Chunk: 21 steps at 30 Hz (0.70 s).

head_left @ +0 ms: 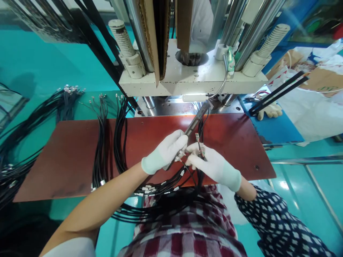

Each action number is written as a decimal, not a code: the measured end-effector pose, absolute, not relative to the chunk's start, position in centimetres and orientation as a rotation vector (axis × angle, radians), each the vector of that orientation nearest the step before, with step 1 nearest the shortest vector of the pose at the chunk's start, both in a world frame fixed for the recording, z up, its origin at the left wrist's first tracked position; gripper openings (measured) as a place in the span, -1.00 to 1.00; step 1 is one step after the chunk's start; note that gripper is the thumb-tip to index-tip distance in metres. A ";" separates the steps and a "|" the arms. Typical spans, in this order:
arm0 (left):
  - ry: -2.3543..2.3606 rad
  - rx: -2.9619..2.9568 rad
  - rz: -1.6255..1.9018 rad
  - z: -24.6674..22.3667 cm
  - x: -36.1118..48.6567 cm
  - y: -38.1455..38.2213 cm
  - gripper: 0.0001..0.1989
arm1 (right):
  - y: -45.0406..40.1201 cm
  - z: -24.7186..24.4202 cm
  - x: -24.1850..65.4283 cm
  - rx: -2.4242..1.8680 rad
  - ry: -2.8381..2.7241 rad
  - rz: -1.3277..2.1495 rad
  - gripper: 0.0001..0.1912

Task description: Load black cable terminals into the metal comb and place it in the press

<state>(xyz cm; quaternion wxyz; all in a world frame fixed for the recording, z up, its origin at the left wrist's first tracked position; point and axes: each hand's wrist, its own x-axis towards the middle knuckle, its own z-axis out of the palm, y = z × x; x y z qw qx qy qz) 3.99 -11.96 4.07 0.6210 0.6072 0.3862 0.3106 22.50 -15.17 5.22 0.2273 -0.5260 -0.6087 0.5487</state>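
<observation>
My left hand, in a white glove, has its fingers closed round a long narrow grey metal bar. The bar slants up and right, its far end at the press. My right hand, gloved too, is close beside it with fingers bent round a thin black cable; a small metal connector sticks up above those fingers. Between the fingertips of both hands lie small silvery connectors, partly hidden. A bundle of black cables with white tags hangs over the board's near edge at my lap.
A white press with metal columns stands ahead, behind a red-brown board. Two black cable bundles lie across the board, and more cables are at the left. At right, a glove rests on a blue surface.
</observation>
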 end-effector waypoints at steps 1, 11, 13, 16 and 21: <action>0.832 1.315 0.700 3.9 3.8 -11.8 -0.60 | -15.3 5.5 23.2 -1.540 -1.761 1.436 -0.73; 0.684 1.164 0.670 4.1 3.6 -11.5 -0.62 | -17.0 5.9 23.9 -1.370 -1.431 1.541 -0.92; 0.702 1.152 0.679 4.0 3.6 -11.5 -0.61 | -17.1 5.8 23.3 -1.401 -1.361 1.551 -0.86; 0.719 1.135 0.682 4.0 3.7 -11.5 -0.59 | -17.2 5.4 22.6 -1.449 -1.343 1.457 -0.83; 0.843 1.367 0.697 4.7 3.2 -11.2 -0.60 | -18.5 5.3 22.6 -1.424 -1.356 1.206 -0.91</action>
